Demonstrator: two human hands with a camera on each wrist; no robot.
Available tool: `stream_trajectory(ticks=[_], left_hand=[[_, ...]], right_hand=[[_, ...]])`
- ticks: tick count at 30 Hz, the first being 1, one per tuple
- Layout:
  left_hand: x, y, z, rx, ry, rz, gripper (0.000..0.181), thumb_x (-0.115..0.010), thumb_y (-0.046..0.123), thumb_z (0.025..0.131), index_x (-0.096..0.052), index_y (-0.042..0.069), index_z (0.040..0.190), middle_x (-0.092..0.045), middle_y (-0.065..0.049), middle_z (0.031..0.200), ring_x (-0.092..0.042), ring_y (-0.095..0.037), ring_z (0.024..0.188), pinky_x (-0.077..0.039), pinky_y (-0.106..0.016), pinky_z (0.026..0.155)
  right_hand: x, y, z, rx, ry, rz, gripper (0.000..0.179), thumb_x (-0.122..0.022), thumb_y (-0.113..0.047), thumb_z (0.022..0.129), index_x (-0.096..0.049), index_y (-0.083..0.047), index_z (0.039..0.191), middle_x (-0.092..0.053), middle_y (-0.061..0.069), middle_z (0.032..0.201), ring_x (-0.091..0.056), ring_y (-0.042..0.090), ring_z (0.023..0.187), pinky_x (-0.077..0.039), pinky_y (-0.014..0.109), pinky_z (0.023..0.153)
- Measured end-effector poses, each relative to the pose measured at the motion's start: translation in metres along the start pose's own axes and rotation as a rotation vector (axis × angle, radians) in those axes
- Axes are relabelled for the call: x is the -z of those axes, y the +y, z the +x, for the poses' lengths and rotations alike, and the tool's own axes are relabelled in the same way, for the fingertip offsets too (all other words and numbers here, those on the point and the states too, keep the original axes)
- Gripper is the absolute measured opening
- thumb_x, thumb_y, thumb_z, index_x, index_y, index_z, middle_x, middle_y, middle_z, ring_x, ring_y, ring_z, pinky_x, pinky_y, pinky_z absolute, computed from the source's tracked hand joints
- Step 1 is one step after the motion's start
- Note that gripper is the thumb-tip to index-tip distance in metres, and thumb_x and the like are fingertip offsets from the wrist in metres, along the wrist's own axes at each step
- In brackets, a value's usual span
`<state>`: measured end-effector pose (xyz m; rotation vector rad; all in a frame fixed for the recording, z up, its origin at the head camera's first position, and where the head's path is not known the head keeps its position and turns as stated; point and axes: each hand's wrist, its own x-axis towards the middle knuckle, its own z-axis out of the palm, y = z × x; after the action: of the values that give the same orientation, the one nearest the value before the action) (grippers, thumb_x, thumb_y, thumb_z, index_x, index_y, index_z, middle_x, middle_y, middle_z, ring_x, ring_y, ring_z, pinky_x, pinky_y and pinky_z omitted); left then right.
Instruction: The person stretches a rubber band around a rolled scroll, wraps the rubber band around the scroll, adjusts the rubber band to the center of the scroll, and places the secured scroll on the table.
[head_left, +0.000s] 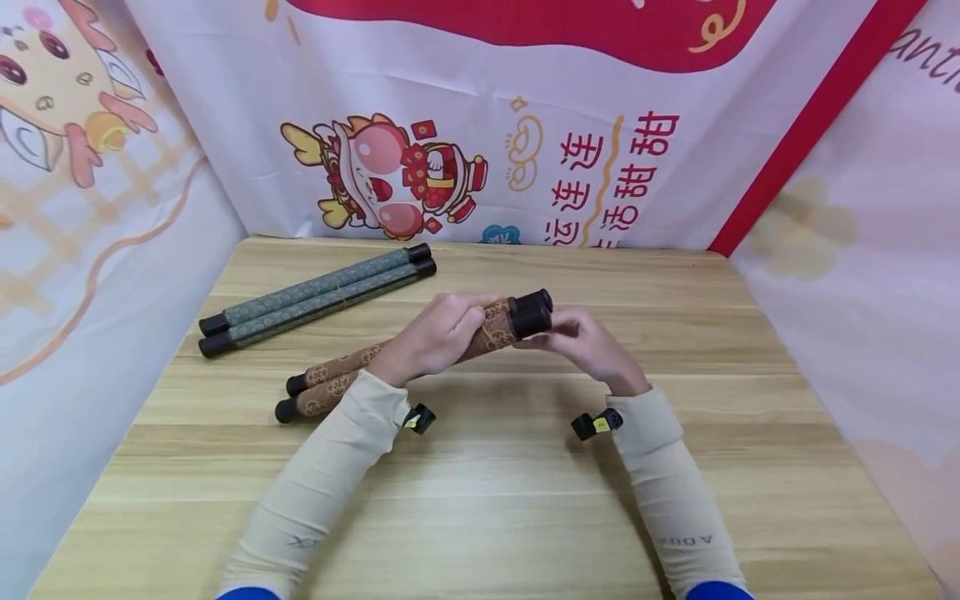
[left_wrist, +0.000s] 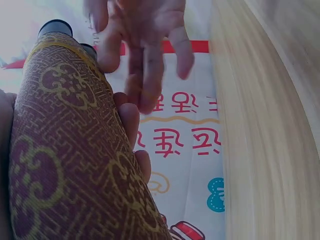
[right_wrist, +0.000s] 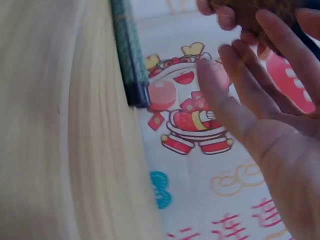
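Note:
My left hand [head_left: 442,333] grips a brown patterned scroll [head_left: 498,329], rolled from both ends into two rolls with black end knobs. Its right end is raised off the table, and the left end slants down toward the wood. In the left wrist view a thin yellow rubber band [left_wrist: 60,44] circles the scroll near its knobs. My right hand [head_left: 588,342] is beside the raised end, its fingers extended and spread in the left wrist view. The right wrist view shows that hand's palm [right_wrist: 287,150] facing the scroll; whether a fingertip touches it I cannot tell.
A green patterned scroll [head_left: 322,296] with black knobs, also a double roll, lies at the table's back left with a band around its middle. The wooden table [head_left: 480,517] meets a printed cloth [head_left: 247,158] at the back, with more cloth at both sides.

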<state>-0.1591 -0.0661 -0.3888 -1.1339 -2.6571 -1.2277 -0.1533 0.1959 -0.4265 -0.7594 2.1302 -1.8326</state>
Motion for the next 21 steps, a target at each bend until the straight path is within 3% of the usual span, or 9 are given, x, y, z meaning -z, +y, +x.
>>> stream_trajectory(ticks=[3,5,7,10,13,16,19,21], left_hand=[[-0.002,-0.001,0.001,-0.015,0.006,-0.003,0.051,-0.031,0.016,0.107,-0.064,0.005,0.145,-0.066,-0.012,0.146,-0.060,-0.025,0.141,-0.046,-0.042,0.120],[-0.004,-0.001,0.001,-0.014,0.024,-0.008,0.050,-0.032,0.016,0.107,-0.066,0.008,0.143,-0.067,-0.010,0.145,-0.061,-0.024,0.139,-0.047,-0.042,0.119],[-0.006,-0.002,0.002,-0.003,0.046,-0.008,0.049,-0.033,0.016,0.107,-0.067,0.008,0.142,-0.068,-0.011,0.144,-0.062,-0.025,0.138,-0.047,-0.044,0.119],[-0.013,-0.006,0.003,0.011,0.080,0.048,0.048,-0.034,0.018,0.107,-0.068,0.008,0.139,-0.070,-0.011,0.139,-0.064,-0.026,0.134,-0.049,-0.044,0.117],[-0.021,-0.008,0.003,0.013,0.100,0.156,0.046,-0.038,0.026,0.108,-0.068,0.009,0.138,-0.070,-0.011,0.133,-0.066,-0.028,0.127,-0.052,-0.047,0.111],[-0.028,-0.007,0.004,0.002,0.093,0.251,0.054,-0.045,0.045,0.105,-0.063,0.012,0.144,-0.068,-0.010,0.133,-0.068,-0.027,0.117,-0.058,-0.046,0.097],[-0.034,-0.003,0.007,-0.022,0.067,0.323,0.070,-0.061,0.062,0.096,-0.057,0.015,0.148,-0.067,-0.006,0.137,-0.069,-0.024,0.115,-0.060,-0.044,0.091],[-0.038,0.000,0.010,-0.039,0.051,0.354,0.077,-0.070,0.067,0.089,-0.057,0.018,0.147,-0.067,-0.002,0.139,-0.069,-0.021,0.118,-0.060,-0.044,0.093]], right_hand=[[0.001,0.002,0.004,-0.122,0.153,0.156,0.030,-0.052,-0.018,0.111,-0.071,0.002,0.121,-0.077,0.011,0.115,-0.077,0.015,0.098,-0.064,0.032,0.088],[0.001,-0.001,0.005,-0.202,0.213,0.204,0.034,-0.047,-0.031,0.113,-0.070,-0.007,0.115,-0.076,0.004,0.098,-0.074,0.012,0.081,-0.062,0.027,0.070],[-0.002,-0.007,0.005,-0.252,0.221,0.209,0.043,-0.041,-0.044,0.114,-0.067,-0.011,0.111,-0.073,0.001,0.084,-0.068,0.012,0.066,-0.052,0.024,0.054],[-0.010,-0.019,0.004,-0.268,0.181,0.206,0.052,-0.036,-0.053,0.112,-0.063,-0.008,0.115,-0.071,0.003,0.079,-0.064,0.013,0.057,-0.047,0.024,0.048],[-0.020,-0.029,0.004,-0.269,0.210,0.108,0.054,-0.041,-0.052,0.111,-0.062,-0.003,0.116,-0.068,0.005,0.082,-0.063,0.015,0.057,-0.048,0.024,0.048],[-0.027,-0.034,0.004,-0.279,0.274,-0.025,0.050,-0.046,-0.049,0.110,-0.063,-0.002,0.113,-0.064,0.007,0.082,-0.059,0.016,0.056,-0.048,0.025,0.048],[-0.033,-0.032,0.004,-0.277,0.353,-0.168,0.052,-0.048,-0.054,0.109,-0.064,-0.004,0.109,-0.062,0.010,0.083,-0.057,0.017,0.058,-0.048,0.027,0.050],[-0.037,-0.031,0.005,-0.273,0.410,-0.275,0.054,-0.050,-0.058,0.107,-0.066,-0.007,0.108,-0.064,0.010,0.088,-0.059,0.018,0.067,-0.051,0.029,0.058]])
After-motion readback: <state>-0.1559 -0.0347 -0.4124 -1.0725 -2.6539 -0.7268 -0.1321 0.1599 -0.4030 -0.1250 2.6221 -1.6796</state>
